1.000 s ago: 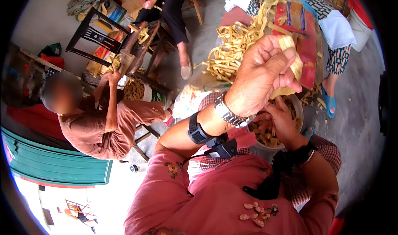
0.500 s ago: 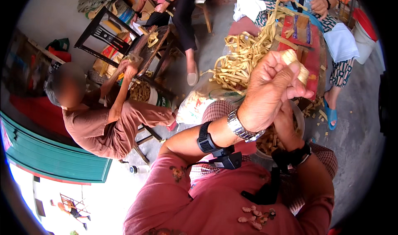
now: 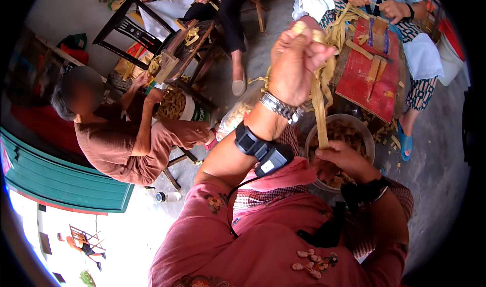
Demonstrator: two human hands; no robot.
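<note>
My left hand (image 3: pixel 299 56) is raised in front of me, its fingers closed on a pale yellow folded strip (image 3: pixel 300 27) that shows at the fingertips. Lower and to the right, my right hand (image 3: pixel 345 159) pinches the lower end of a long flat yellowish strip (image 3: pixel 319 112) between thumb and fingers. This strip runs upward behind my left hand; whether it joins the folded piece is hidden. Below my right hand stands a round pale bowl (image 3: pixel 373 142) holding many small cut pieces (image 3: pixel 349 133).
Beyond the bowl a red board (image 3: pixel 354 87) carries wooden blocks (image 3: pixel 374 69). A co-worker's hands (image 3: pixel 395 11) are at the far right. At left, a seated person (image 3: pixel 126 150) works by a dark chair (image 3: pixel 124 39) and white bucket (image 3: pixel 191 109). A bottle (image 3: pixel 167 197) lies on the floor.
My left hand has moved up and to the left with the folded piece. My right hand has come into clearer view, now pinching the long strip stretched above the bowl.
</note>
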